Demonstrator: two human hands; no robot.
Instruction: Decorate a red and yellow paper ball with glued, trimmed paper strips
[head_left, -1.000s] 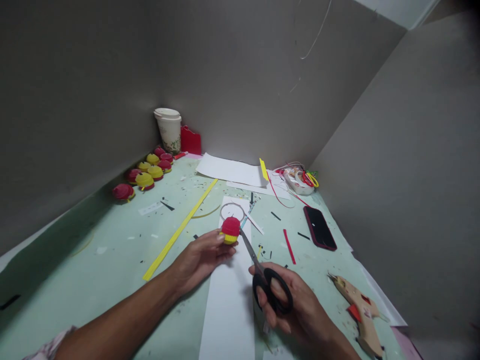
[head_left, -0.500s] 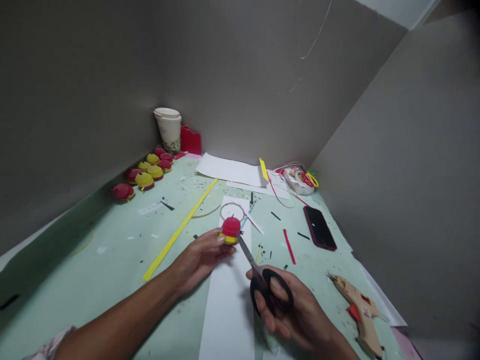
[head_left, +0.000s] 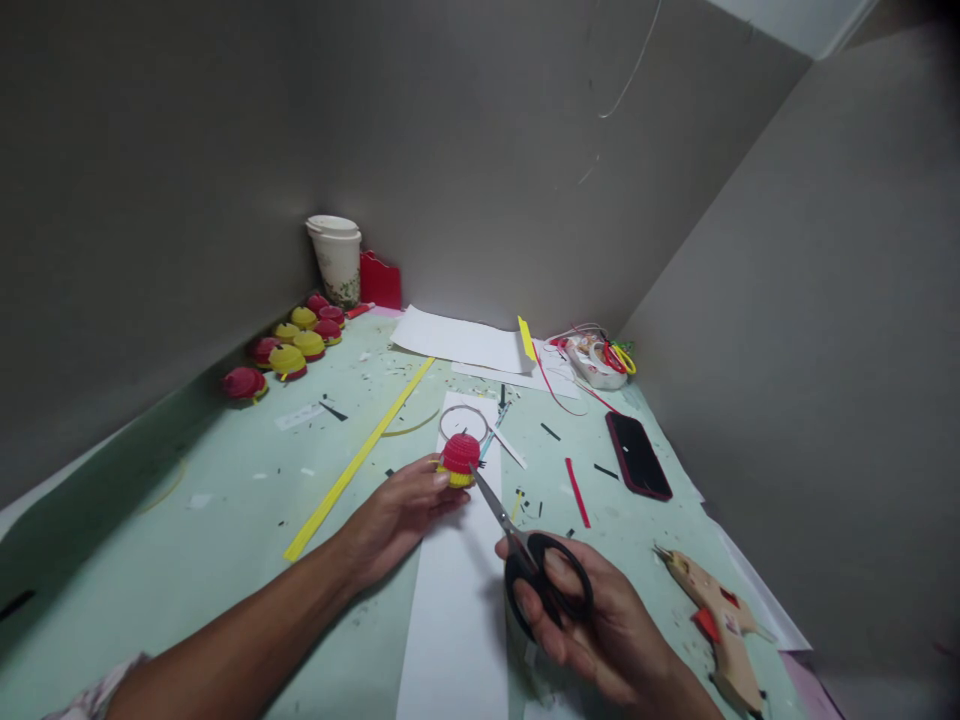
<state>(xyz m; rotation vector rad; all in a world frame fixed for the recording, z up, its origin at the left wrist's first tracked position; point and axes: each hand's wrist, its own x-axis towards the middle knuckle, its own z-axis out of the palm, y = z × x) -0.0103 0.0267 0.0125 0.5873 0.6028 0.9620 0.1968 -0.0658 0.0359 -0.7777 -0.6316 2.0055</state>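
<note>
My left hand [head_left: 401, 510] pinches a small red-and-yellow dome-shaped piece [head_left: 460, 455], red on top and yellow below, above a long white paper strip [head_left: 457, 600]. In my right hand [head_left: 577, 610] are black-handled scissors [head_left: 491, 497], fingers through the loops. The blades look closed or nearly so, and their tip is at the right side of the dome; whether it touches cannot be told. Just behind the dome a thin ring [head_left: 463, 408] lies on the white strip.
Several red and yellow domes [head_left: 287, 360] sit at the left near a paper cup [head_left: 336, 262]. A phone [head_left: 639, 456] and a glue gun [head_left: 720, 630] lie at the right. A yellow strip [head_left: 360, 460] crosses the left side, with paper scraps around.
My right hand and the scissor handles have shifted slightly to the right, with the tip still by the dome. My left hand holds the dome almost unmoved.
</note>
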